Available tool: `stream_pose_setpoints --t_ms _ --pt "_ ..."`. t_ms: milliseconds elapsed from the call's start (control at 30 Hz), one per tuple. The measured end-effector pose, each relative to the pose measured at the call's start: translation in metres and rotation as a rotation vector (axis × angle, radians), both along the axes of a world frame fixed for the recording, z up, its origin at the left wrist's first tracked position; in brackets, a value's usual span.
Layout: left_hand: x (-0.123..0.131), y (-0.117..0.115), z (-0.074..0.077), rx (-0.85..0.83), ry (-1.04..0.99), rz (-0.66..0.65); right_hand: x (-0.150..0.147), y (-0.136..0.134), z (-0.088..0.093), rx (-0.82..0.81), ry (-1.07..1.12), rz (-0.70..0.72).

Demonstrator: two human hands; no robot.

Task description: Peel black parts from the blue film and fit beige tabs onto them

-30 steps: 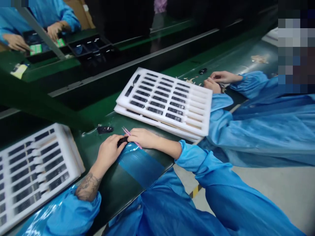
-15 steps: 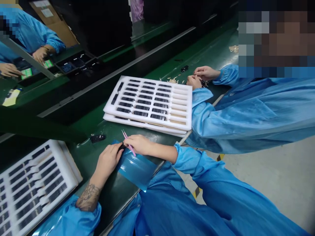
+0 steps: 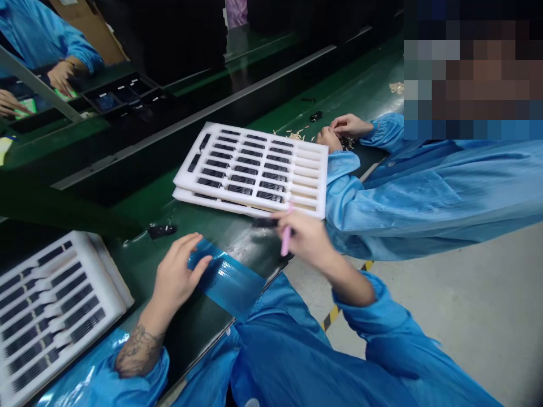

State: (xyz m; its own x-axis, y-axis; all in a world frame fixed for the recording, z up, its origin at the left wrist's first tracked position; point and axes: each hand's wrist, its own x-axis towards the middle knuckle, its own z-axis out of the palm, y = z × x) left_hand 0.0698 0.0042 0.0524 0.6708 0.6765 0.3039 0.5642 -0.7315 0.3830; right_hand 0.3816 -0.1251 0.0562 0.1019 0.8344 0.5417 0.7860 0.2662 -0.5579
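My left hand [image 3: 177, 273] lies open on the green bench, its fingertips on the near end of a blue film strip [image 3: 228, 276]. My right hand [image 3: 304, 236] is raised near the front edge of the white foam tray stack [image 3: 314, 150]. It is closed on pink tweezers [image 3: 286, 239] and a small black part [image 3: 265, 223] that sticks out to the left. The tray slots hold several black parts. Another black part [image 3: 161, 230] lies loose on the bench to the left.
A second white foam tray [image 3: 99, 261] with black parts sits at the lower left. A co-worker in a blue coat handles small pieces [image 3: 339, 133] beyond the tray stack. Another person's hands [image 3: 61, 76] work at black trays across the conveyor. Grey floor lies to the right.
My right hand has left the blue strip and swung right toward the foam tray stack, carrying the tweezers and a black part. My left hand opened and stayed on the strip.
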Motion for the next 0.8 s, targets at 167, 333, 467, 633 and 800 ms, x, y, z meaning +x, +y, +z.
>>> stream_pose_setpoints --t_ms 167,333,467,633,800 --pt "-0.017 0.012 0.007 0.077 -0.093 0.172 0.069 -0.023 0.034 -0.251 -0.262 -0.391" --pt "-0.032 0.011 -0.004 0.042 -0.087 0.211 0.072 -0.013 0.047 -0.494 -0.395 -0.386" --pt "-0.052 0.004 -0.008 0.032 -0.007 0.333 0.059 -0.024 0.038 -0.428 -0.443 -0.277" --pt "-0.07 0.008 -0.005 -0.039 0.116 0.491 0.056 -0.04 -0.011 -0.247 -0.55 -0.135" --pt "-0.055 0.039 -0.016 -0.059 0.152 0.506 0.042 -0.031 -0.022 -0.05 -0.353 -0.173"
